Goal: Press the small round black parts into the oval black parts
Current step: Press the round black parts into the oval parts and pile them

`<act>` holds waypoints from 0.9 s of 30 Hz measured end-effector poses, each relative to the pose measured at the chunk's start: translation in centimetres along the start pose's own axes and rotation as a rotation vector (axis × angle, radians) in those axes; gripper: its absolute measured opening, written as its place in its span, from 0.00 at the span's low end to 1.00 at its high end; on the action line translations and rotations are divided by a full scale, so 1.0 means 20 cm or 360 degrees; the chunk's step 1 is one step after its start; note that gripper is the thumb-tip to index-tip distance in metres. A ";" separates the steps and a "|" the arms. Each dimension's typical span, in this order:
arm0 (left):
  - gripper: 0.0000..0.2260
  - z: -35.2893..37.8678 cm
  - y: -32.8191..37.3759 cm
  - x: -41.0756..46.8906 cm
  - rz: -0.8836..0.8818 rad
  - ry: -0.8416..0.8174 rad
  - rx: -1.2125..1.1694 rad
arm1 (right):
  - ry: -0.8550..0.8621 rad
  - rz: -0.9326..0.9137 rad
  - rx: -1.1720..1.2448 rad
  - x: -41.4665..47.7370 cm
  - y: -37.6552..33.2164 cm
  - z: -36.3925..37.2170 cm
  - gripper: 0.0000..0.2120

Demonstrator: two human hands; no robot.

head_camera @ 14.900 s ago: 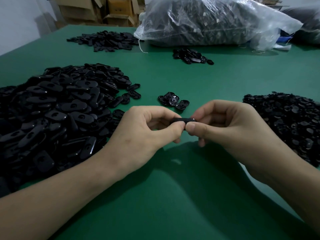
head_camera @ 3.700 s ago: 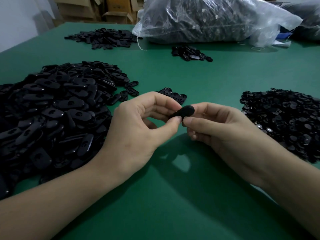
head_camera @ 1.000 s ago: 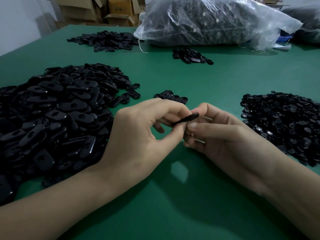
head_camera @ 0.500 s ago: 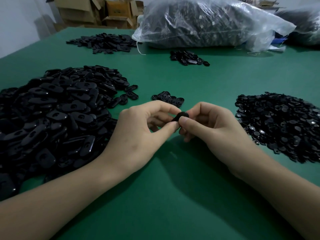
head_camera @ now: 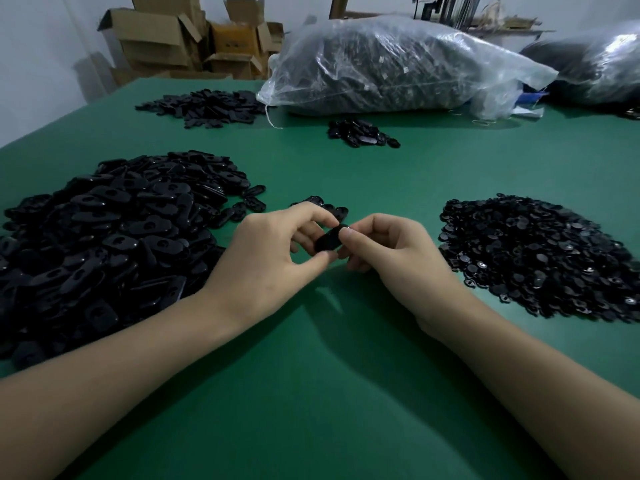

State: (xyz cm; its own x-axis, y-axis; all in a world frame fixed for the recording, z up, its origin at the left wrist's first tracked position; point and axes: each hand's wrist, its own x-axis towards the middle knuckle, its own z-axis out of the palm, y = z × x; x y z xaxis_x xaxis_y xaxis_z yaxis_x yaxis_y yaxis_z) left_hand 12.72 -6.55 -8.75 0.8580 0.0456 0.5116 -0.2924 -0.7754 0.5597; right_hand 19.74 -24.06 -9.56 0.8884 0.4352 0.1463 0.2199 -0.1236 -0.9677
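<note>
Between both hands, just above the green table [head_camera: 346, 393], I hold one oval black part [head_camera: 327, 239]. My left hand [head_camera: 273, 258] pinches it from the left with thumb and curled fingers. My right hand [head_camera: 388, 251] pinches its right end, thumb on top. Any small round part in it is hidden by my fingers. A big heap of oval black parts [head_camera: 110, 233] lies to the left. A heap of small round black parts [head_camera: 533, 254] lies to the right. A few black parts [head_camera: 322, 206] lie just behind my hands.
A clear plastic bag of black parts [head_camera: 391, 67] lies at the back, with another bag [head_camera: 595, 64] at far right. Two smaller piles [head_camera: 204, 107] [head_camera: 363, 133] lie in front of them. Cardboard boxes [head_camera: 180, 39] stand beyond the table's far left corner.
The oval part has turned between my fingers, from edge-on to showing its broad face. Both hands stay together at the same spot; the camera has tilted up a little.
</note>
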 end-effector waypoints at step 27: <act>0.11 0.12 -0.09 0.29 -0.0289 0.0139 0.0490 | 0.0639 0.0477 -0.0443 0.02 0.14 -1.16 0.31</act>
State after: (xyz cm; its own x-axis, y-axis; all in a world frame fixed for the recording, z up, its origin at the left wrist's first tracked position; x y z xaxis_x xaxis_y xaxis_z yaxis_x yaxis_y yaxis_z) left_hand 19.21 -6.45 -8.29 0.8412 0.2431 0.4829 0.0136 -0.9024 0.4306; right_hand 30.09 -44.89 -7.35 0.9998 -0.0210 -0.0071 -0.0156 -0.4434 -0.8962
